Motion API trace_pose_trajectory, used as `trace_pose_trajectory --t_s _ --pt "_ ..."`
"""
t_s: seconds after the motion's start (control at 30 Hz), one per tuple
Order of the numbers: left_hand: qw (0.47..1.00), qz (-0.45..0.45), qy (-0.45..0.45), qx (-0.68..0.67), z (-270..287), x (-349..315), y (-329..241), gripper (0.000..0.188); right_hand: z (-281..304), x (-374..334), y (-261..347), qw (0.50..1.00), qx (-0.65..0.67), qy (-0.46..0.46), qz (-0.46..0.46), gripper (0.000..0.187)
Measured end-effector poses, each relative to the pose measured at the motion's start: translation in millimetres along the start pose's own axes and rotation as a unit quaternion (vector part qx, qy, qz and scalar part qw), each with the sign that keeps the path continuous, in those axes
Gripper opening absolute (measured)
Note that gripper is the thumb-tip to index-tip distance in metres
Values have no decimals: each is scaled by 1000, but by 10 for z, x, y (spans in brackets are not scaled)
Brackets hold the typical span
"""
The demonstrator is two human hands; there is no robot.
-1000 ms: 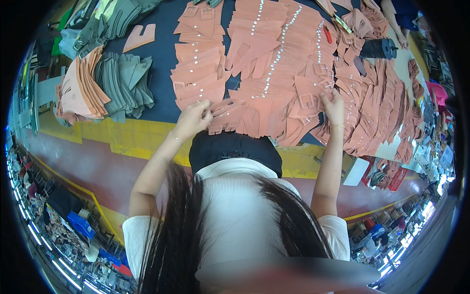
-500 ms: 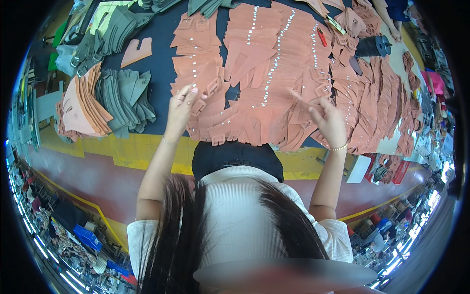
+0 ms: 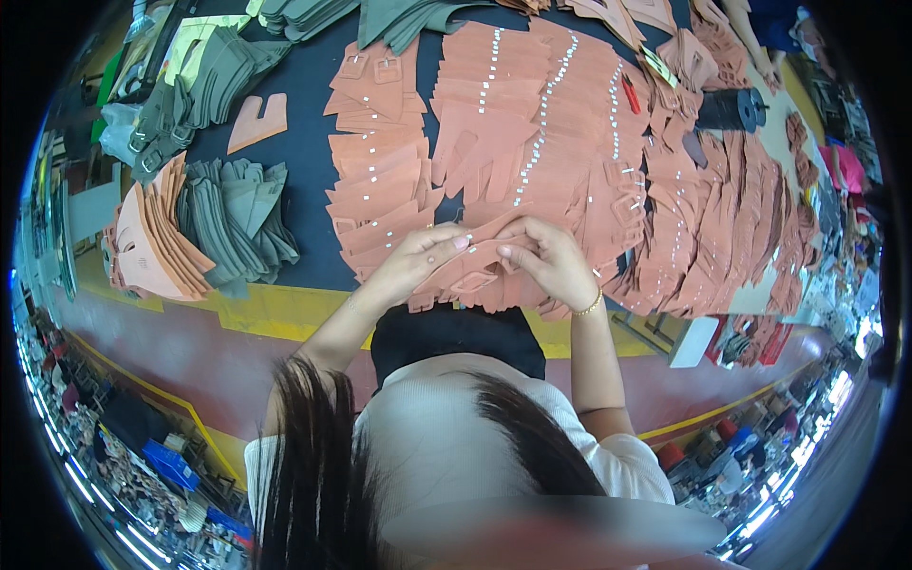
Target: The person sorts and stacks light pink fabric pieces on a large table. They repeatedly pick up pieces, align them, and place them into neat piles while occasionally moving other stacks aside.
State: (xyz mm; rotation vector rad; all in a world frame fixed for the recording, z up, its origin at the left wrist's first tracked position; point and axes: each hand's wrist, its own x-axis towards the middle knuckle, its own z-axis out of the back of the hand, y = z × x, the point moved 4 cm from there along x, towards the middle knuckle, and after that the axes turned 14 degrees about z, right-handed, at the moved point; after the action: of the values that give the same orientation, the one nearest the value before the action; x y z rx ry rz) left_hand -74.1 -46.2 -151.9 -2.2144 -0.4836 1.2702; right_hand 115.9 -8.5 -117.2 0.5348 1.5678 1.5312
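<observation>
Over the near edge of the table, my left hand (image 3: 423, 261) and my right hand (image 3: 556, 264) are close together. Between them they pinch flat salmon leather pieces (image 3: 486, 255), thumbs on top; whether it is one piece or two overlapping cannot be told. Just below lies a salmon-covered buckle (image 3: 472, 282). Overlapping rows of salmon pieces (image 3: 494, 133) with small white tags spread out beyond my hands. To the left of them runs a column of salmon pieces with buckles (image 3: 375, 161).
At left stand a fanned salmon stack (image 3: 157, 242) and grey-green stacks (image 3: 233, 218). A lone notched salmon piece (image 3: 256, 123) lies on the dark tabletop (image 3: 309, 190). Red-handled snippers (image 3: 631, 93) and a black cylinder (image 3: 730, 110) lie farther right. Another person's arm (image 3: 746, 33) shows at far right.
Both my hands have come inward and nearer to me from their separate spots over the pieces. They now hold salmon leather together in front of my body.
</observation>
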Motion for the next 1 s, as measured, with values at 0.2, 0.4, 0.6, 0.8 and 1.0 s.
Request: trace_pose_trajectory --t_s 0.2,0.4,0.6,0.8,1.0 --pt "999 3 -52 13 -73 45 -123 37 125 133 -100 999 -7 24 28 15" --pt "999 42 24 -15 -62 187 -176 33 171 294 -196 998 9 17 54 12" --pt "998 24 8 -62 -63 368 -212 27 276 396 -338 998 26 17 50 11" --pt "994 100 -25 -40 -74 462 -318 27 391 477 -431 998 -2 17 54 11" --pt "996 73 -16 -54 -74 662 -252 27 465 541 -532 999 4 15 41 11"
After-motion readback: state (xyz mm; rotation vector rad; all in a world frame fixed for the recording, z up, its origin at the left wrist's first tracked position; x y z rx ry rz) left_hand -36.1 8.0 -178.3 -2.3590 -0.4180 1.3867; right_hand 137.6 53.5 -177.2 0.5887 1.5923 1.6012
